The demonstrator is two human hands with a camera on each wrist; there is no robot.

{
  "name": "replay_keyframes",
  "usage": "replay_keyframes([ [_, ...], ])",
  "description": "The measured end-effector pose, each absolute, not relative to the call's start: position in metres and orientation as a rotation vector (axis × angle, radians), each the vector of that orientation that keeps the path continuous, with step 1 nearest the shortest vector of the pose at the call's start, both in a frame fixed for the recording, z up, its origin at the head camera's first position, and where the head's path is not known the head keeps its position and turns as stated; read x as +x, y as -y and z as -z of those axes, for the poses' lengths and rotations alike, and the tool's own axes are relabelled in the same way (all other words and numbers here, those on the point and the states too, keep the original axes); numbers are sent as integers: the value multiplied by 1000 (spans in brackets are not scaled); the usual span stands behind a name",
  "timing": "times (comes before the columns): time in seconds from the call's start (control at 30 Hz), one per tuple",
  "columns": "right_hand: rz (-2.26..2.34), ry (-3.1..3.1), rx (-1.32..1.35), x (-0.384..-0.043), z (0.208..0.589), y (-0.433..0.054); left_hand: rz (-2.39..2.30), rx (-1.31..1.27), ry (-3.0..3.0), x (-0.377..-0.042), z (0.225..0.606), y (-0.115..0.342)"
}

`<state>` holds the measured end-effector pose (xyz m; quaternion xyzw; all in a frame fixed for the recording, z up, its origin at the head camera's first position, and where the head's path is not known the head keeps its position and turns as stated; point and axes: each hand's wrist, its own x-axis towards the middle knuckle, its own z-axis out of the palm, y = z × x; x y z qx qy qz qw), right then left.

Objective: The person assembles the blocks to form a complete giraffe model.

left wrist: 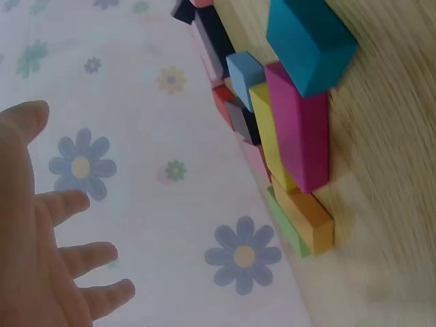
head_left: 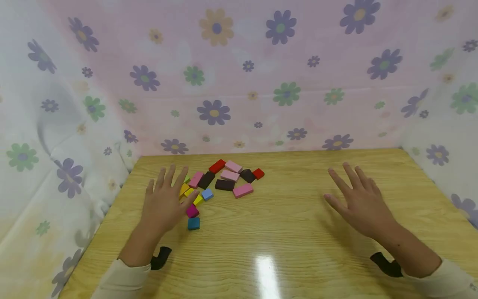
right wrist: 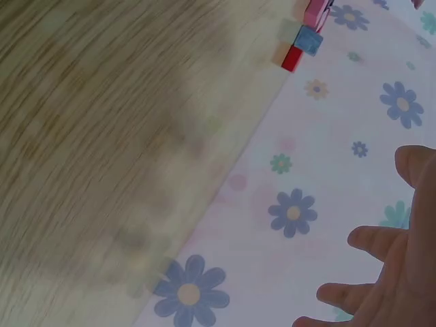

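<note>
The teal block [head_left: 193, 223] could be knocked askew if the left hand [head_left: 164, 205] were lowered carelessly beside it. Both hands are held above the table [head_left: 291, 224], fingers spread, nothing gripped, the right hand [head_left: 364, 207] well apart from any block. Beyond, pink, black and red blocks [head_left: 243, 191] are loosely clustered.

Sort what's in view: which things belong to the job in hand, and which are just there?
Likely the job:
- blocks, loosely clustered
- left hand, empty, nearer the blocks
- right hand, empty, well apart from them

Just there:
- table, under the blocks
- floral cloth, behind and beside the table
- sleeves
</note>
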<state>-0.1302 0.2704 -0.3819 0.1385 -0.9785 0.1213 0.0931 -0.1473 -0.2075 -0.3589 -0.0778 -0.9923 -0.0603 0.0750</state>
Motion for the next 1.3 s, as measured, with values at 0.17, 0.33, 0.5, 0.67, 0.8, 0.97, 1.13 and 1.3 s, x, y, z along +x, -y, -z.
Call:
replay_keyframes([
  [0.17, -428, 2831, 456, -128, 380, -261, 177, -294, 2870, -142, 357, 196],
  [0.33, -531, 2735, 500, -122, 379, -247, 226, -361, 2721, -141, 358, 185],
  [0.5, -597, 2644, 526, -118, 381, -234, 273, -497, 2511, -143, 363, 172],
  [0.67, -719, 2607, 541, -116, 381, -221, 254, -559, 2522, -150, 370, 156],
  [0.8, -797, 2613, 592, -116, 385, -208, 221, -544, 2706, -158, 377, 141],
  [0.97, -851, 2664, 672, -119, 389, -190, 226, -558, 2888, -171, 387, 122],
  [1.13, -878, 2769, 711, -124, 391, -175, 158, -612, 2914, -183, 399, 109],
  [1.3, -938, 2803, 722, -126, 394, -168, 153, -622, 2976, -190, 403, 100],
])
